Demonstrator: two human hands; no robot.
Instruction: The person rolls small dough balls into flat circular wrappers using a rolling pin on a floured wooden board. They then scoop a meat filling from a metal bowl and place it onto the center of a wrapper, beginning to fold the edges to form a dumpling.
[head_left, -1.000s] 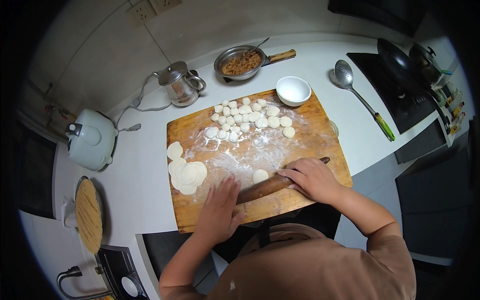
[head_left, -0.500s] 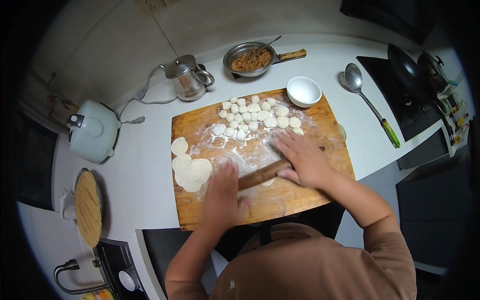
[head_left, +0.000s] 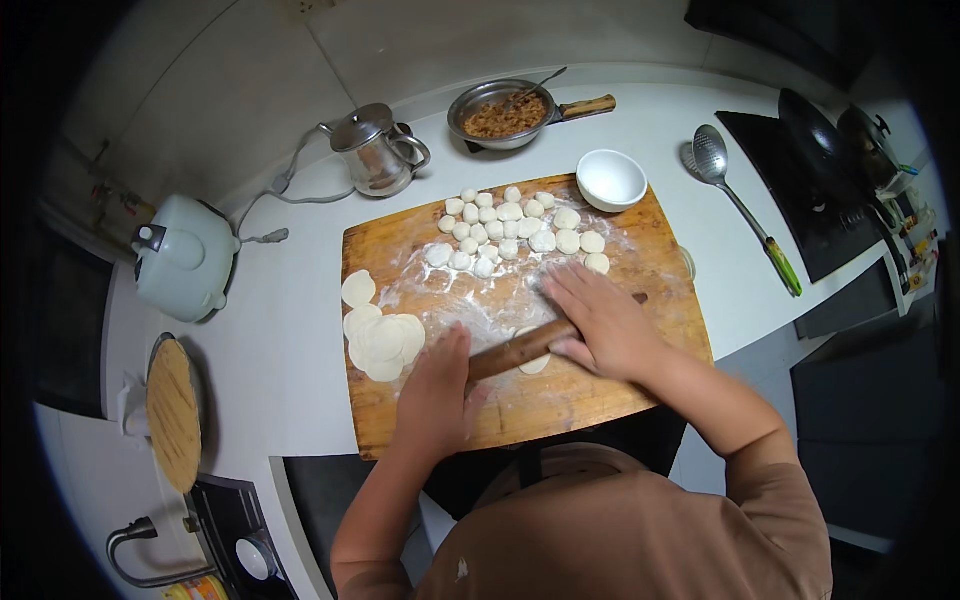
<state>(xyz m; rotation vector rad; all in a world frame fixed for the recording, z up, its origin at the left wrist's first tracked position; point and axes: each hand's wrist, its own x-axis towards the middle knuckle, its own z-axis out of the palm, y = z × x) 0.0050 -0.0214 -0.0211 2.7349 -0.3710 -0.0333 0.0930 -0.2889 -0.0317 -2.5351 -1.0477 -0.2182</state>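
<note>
A brown wooden rolling pin (head_left: 520, 348) lies slantwise over a small round dough wrapper (head_left: 535, 363) on the floured wooden board (head_left: 600, 390). My left hand (head_left: 436, 388) holds the pin's near left end under its palm, fingers pointing forward. On the other end, my right hand (head_left: 607, 322) holds the pin under its palm, its fingers reaching past it and its thumb beside it. Flat dough wrappers (head_left: 384, 340) overlap at the board's left side. Small dough pieces (head_left: 490, 230) are gathered at the back, several pressed into thicker discs (head_left: 568, 241).
Behind the board stand a steel kettle (head_left: 378, 152), a pan of brown filling (head_left: 503, 118) and a white bowl (head_left: 611, 181) on its back right corner. A slotted spoon (head_left: 735, 195) lies right, near the cooktop (head_left: 775, 190). A pale green cooker (head_left: 185, 258) stands left.
My left hand has moved slightly left and toward me with the rolling pin. More of the wrapper under the pin shows. The whole view has shifted slightly.
</note>
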